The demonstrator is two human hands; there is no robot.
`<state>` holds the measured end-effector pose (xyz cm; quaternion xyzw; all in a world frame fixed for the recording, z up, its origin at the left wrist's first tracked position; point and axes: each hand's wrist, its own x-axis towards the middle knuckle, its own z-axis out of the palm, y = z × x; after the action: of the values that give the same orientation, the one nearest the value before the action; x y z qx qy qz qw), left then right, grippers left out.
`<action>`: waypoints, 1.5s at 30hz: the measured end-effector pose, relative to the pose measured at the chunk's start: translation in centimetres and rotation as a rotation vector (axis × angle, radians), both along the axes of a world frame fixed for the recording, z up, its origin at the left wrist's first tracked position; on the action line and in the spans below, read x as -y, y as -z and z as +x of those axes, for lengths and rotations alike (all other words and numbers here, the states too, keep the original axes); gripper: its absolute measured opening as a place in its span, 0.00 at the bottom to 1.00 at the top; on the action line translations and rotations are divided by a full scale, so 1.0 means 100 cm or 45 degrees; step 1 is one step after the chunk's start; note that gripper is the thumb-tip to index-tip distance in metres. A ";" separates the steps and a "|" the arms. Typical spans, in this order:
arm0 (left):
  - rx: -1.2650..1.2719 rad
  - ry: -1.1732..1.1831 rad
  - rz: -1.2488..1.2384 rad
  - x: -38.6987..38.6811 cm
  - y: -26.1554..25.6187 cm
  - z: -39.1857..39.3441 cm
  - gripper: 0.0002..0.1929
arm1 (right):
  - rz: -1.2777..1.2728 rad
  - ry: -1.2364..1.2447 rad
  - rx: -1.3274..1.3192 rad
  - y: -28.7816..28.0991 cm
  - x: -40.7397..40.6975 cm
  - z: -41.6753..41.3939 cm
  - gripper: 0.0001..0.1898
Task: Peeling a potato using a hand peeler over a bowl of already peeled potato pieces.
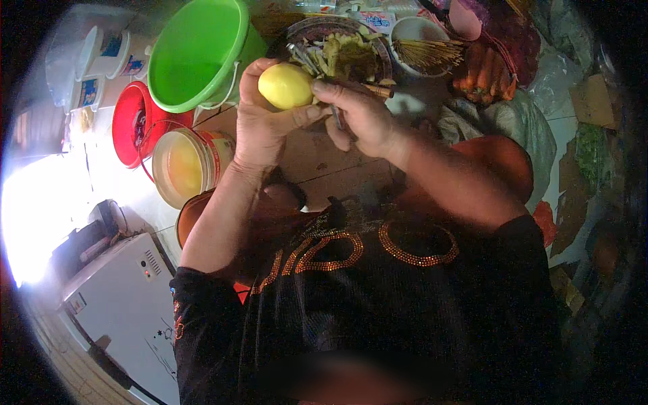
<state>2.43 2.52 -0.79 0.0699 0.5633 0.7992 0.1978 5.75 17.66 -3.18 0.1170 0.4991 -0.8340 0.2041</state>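
Note:
In my left hand [263, 124] is a smooth, pale yellow peeled potato [285, 87], with the fingers wrapped around its left side and below. My right hand [367, 116] grips a metal peeler [308, 61], its head close to the potato's upper right. The fingers hide much of the tool. A short wooden handle [382, 91] sticks out beyond that hand; what it belongs to cannot be told. Just behind both hands, peelings [349, 48] are heaped in a round basin [387, 58].
To the left stand a green bucket [197, 55], a red bucket [120, 129] and a pale bucket [161, 172] with yellow contents. A white container of thin sticks [428, 28] and several carrots [483, 76] are at back right. A white appliance [121, 304] sits lower left.

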 end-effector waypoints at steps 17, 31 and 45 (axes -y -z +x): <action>0.211 0.282 -0.354 0.009 0.015 -0.015 0.32 | 1.002 -0.048 -0.820 0.000 -0.019 -0.013 0.22; 0.432 0.267 -0.560 0.015 0.011 -0.009 0.21 | 1.751 -0.306 -1.033 -0.005 -0.014 0.003 0.12; 0.576 0.037 -0.206 0.021 0.018 -0.006 0.25 | 1.599 -0.163 -1.016 0.000 -0.004 0.003 0.15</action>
<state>1.83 0.45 -2.60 -0.1188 0.5657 0.7439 0.3355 6.08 18.04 -3.23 -0.1293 0.9235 -0.3577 -0.0494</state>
